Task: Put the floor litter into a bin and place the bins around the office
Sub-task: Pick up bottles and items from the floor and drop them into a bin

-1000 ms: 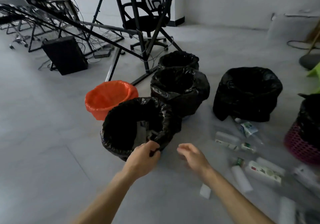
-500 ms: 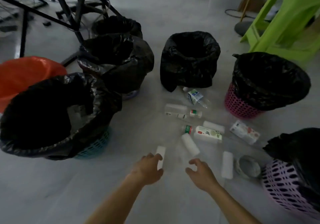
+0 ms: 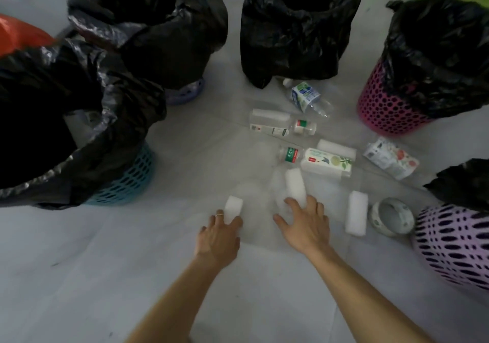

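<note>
1. The left hand point(image 3: 218, 236) is pinching the near end of a small foam block point(image 3: 234, 207) on the floor. The block is looking light and squashy, so grip it across its width.
2. The right hand point(image 3: 304, 226), fingers spread, is touching a longer foam block point(image 3: 294, 185).
3. The teal bin point(image 3: 127, 183) is gaping to the left, with bare floor between.

Grey tiled floor point(image 3: 79, 276), bearing: bag-lined waste bins in teal point(image 3: 127, 181), magenta point(image 3: 383, 109) and lilac point(image 3: 455, 244) baskets; scattered white foam blocks point(image 3: 356, 213); clear plastic bottles point(image 3: 307, 99); tissue pack point(image 3: 326, 163); crumpled packet point(image 3: 390, 157); small round tub point(image 3: 391, 217).
</note>
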Demonstrator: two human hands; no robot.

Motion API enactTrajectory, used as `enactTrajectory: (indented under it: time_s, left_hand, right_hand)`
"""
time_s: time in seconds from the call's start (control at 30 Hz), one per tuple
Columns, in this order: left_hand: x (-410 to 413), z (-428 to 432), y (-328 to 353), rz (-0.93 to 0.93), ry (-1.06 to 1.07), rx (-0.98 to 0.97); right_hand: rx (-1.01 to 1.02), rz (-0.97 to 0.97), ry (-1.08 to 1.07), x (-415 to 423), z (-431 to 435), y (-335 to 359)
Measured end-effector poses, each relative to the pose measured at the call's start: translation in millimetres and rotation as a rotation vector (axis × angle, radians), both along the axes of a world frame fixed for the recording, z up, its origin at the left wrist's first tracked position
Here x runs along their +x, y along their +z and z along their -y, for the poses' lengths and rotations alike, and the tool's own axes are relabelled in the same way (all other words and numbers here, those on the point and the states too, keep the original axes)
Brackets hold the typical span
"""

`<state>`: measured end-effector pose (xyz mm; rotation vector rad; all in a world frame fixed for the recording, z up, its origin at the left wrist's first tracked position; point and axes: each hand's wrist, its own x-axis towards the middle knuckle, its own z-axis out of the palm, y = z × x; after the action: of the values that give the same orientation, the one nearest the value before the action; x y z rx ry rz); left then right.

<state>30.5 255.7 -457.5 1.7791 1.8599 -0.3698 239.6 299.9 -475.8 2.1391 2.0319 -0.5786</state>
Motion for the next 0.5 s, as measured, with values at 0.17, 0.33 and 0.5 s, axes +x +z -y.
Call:
enactTrajectory:
  time_s: [0.17, 0.33, 0.5]
  left_hand:
    - [-11, 20, 4, 0.023, 0.072, -0.021]
    - [-35, 35, 13, 0.047, 0.128, -0.060]
    - [-63, 29, 53, 0.081, 0.123, -0.064]
  right_hand:
    - [0.081, -0.074, -0.053, -33, -9, -4]
    - [0.073, -0.054, 0.055, -48, 15, -13]
    - [-0.199, -0.337, 0.091, -41, 41, 16]
